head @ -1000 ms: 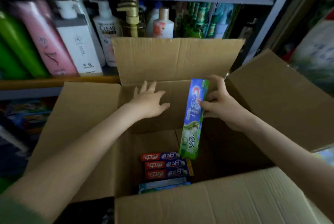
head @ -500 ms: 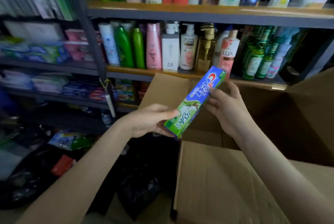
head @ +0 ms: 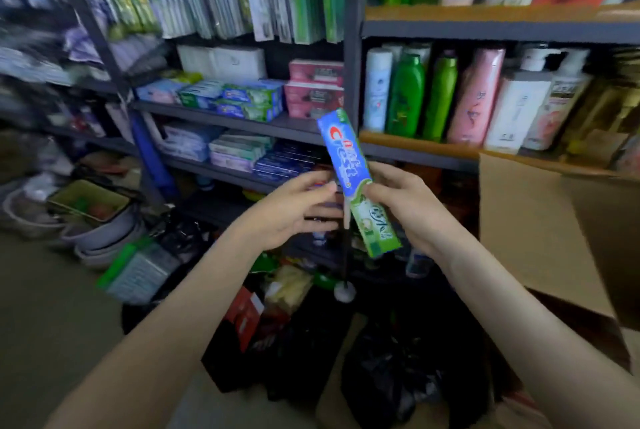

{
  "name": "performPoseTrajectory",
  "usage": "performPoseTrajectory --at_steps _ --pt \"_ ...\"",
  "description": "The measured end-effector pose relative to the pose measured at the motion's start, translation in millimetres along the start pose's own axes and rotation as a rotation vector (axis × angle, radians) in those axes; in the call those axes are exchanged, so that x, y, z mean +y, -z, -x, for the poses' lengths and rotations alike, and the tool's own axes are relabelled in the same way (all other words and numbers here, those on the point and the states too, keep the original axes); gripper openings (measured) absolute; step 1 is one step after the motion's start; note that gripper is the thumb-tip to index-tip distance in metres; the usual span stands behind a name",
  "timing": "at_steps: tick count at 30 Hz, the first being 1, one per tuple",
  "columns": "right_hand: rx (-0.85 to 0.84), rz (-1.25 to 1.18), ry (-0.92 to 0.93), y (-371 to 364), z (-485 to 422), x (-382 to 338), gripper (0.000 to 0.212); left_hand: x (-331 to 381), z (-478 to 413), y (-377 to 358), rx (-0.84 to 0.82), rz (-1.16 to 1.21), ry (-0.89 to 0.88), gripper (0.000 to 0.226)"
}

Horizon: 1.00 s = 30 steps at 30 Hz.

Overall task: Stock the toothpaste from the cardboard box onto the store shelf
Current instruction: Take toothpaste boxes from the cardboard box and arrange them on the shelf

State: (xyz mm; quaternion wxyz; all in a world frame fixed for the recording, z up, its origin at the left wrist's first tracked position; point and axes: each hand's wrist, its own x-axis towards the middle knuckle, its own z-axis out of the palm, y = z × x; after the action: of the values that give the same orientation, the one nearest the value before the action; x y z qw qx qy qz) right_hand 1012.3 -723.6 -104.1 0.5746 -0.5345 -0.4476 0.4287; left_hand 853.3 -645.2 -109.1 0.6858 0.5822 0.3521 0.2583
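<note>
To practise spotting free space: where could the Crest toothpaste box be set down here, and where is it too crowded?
Free: the shelf strip in front of the pink boxes, right of the stacked Crest boxes; also bare floor before the basins. Crowded: the shampoo bottles stand packed side by side.

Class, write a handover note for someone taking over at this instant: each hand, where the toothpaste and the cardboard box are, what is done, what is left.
Right hand: grips the Crest toothpaste box by its lower half, tilted, in front of the shelves.
Left hand: open beside it, fingers relaxed; contact unclear.
Cardboard box: open, at right; contents out of view.
Done: this toothpaste is out of the cardboard box.
Left: set it on the shelf by the matching Crest stack, then check for more.
</note>
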Motion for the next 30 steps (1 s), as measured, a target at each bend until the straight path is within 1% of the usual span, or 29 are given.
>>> performPoseTrajectory --at_steps 2,4,7,8,10,12,13,15,18,20,21,23,24,25,28,30 --pt "-0.052 0.027 0.009 -29 -22 3 0.034 11 -9 39 0.066 0.088 -0.023 0.018" --pt "-0.112 0.09 0.042 -50 -44 4 0.037 18 -20 69 0.093 0.129 -0.049 0.018" --pt "-0.129 0.196 0.054 -69 -83 7 0.034 21 -41 103 0.124 0.177 -0.074 0.015" --pt "-0.118 0.271 0.06 -72 -98 9 0.033 21 -49 112 0.151 0.214 -0.072 0.015" --pt "-0.122 0.494 0.064 -73 -129 14 0.032 23 -68 133 0.232 0.308 -0.071 0.015" --pt "-0.129 0.701 0.037 -77 -159 16 0.036 26 -86 158 0.335 0.412 -0.072 0.018" --pt "-0.107 0.759 0.029 -79 -173 16 0.038 28 -94 171 0.385 0.452 -0.078 0.018" --pt "-0.043 0.765 0.046 -89 -203 17 0.039 36 -108 196 0.441 0.505 -0.083 0.016" --pt "-0.001 0.684 0.067 -115 -247 21 0.035 46 -129 230 0.466 0.564 -0.085 0.016" --pt "0.032 0.647 0.081 -133 -277 23 0.029 50 -146 257 0.474 0.552 -0.113 0.031" --pt "0.052 0.653 0.092 -142 -292 24 0.027 51 -156 273 0.492 0.547 -0.124 0.045" --pt "0.109 0.659 0.103 -157 -322 27 0.029 51 -181 311 0.544 0.476 -0.146 0.075" --pt "0.142 0.659 0.104 -164 -336 29 0.031 51 -196 329 0.581 0.379 -0.155 0.081" --pt "0.172 0.674 0.107 -170 -350 30 0.032 53 -210 346 0.614 0.247 -0.174 0.082" --pt "0.292 0.693 0.068 -186 -394 39 0.033 53 -264 392 0.625 -0.194 -0.217 0.057" --pt "0.368 0.675 0.03 -197 -422 46 0.038 60 -297 415 0.597 -0.36 -0.193 0.049"
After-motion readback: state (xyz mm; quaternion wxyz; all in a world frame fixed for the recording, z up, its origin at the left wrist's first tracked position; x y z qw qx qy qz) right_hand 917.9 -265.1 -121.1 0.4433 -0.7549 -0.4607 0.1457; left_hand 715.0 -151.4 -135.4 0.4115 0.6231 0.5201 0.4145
